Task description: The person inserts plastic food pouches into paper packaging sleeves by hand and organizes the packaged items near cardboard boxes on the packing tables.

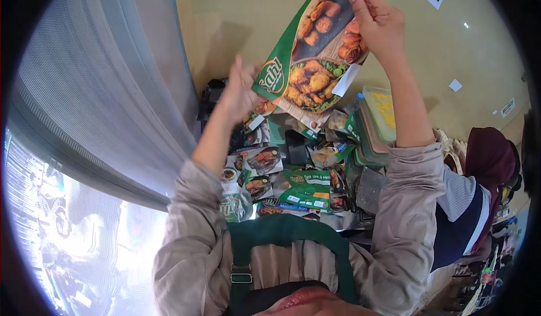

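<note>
My right hand (380, 23) is raised high, its thumb and fingers pinching the upper right corner of a flat printed food packet (315, 82). The packet is tilted and bears a green band, a "Sahl" logo and pictures of fried food. A white label strip shows on its lower right part. My left hand (241, 93) is beside the packet's lower left edge, fingers stretched out and somewhat blurred. Below both hands lie several more printed packets (264, 161), among them a green one (307, 189) lying face up.
A lidded plastic tub (380, 110) with yellow contents stands at the right. A clear jar (234, 202) is near my body on the left. Grey curtain (107, 74) hangs at the left. Another person (468, 197) is close by on the right.
</note>
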Demonstrator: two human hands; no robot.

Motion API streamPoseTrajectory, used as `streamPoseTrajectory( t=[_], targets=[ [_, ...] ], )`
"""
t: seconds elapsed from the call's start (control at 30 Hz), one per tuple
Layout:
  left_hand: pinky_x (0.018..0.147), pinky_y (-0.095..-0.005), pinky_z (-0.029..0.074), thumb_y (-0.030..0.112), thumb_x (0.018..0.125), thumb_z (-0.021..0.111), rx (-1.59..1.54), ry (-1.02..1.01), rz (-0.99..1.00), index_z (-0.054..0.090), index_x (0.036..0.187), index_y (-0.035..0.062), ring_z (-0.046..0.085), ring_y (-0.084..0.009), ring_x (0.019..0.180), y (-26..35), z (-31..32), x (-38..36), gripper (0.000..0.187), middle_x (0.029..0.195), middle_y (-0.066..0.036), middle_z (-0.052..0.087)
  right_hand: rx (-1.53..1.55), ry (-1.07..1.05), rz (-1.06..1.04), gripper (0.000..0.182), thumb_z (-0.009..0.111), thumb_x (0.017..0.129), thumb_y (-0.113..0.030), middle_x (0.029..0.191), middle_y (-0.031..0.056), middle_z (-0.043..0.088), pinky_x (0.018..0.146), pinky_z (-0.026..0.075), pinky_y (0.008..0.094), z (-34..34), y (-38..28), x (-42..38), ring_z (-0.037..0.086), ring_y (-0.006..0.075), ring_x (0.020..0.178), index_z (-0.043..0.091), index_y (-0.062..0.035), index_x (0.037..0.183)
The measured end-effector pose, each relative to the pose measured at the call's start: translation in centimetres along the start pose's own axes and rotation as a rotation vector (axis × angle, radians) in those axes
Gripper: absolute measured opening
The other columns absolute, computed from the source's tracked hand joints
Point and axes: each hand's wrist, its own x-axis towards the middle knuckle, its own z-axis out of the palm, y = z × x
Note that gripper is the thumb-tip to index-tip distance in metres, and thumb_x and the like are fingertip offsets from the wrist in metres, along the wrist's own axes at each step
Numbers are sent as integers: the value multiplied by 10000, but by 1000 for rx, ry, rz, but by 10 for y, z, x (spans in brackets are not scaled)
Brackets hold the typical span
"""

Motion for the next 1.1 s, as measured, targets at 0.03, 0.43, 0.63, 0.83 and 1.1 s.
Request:
streamPoseTrajectory(
  t=[0.03, 0.43, 0.63, 0.83, 1.1],
  targets=[
    [792, -355, 497, 604, 884, 246, -107, -34, -33, 349, 1298, 12, 570, -239, 999, -18, 8, -17, 729, 1173, -165, 524, -8, 5, -5, 226, 602, 855, -247, 639, -13, 569, 564, 411, 201, 0, 0, 3, 490, 39, 618, 610, -22, 844],
    [885, -459, 461, 273, 918, 466, -570, 79, 114, 463, 1137, 98, 542, -235, 1059, -86, 39, -48, 280, 1162, -61, 537, 98, 171, -27, 166, 633, 814, -166, 522, 52, 461, 456, 375, 264, 26, -18, -24, 429, 154, 453, 580, -41, 718],
    [880, -421, 454, 225, 944, 401, -639, 322, 76, 470, 1121, 97, 541, -217, 1050, -124, 13, -35, 230, 1193, -53, 523, -103, 93, -416, 136, 669, 742, -87, 565, 64, 476, 454, 373, 309, 24, -43, -50, 472, 225, 483, 548, -42, 699],
    [967, -443, 382, 474, 834, 526, -879, -75, 104, 408, 1257, 109, 452, -264, 1175, -100, 8, -62, 572, 1279, -66, 473, 18, -66, -440, 181, 710, 693, -102, 622, 76, 509, 490, 392, 336, 21, -66, -92, 504, 251, 543, 542, -35, 694],
    [1008, -431, 351, 398, 651, 756, -725, 38, 2, 406, 1278, 116, 451, -247, 1181, -165, -41, -98, 772, 1273, -44, 485, 209, -409, -370, 198, 662, 745, -82, 805, 109, 567, 564, 452, 315, -5, -80, -107, 564, 253, 700, 573, -5, 905]
  ],
)
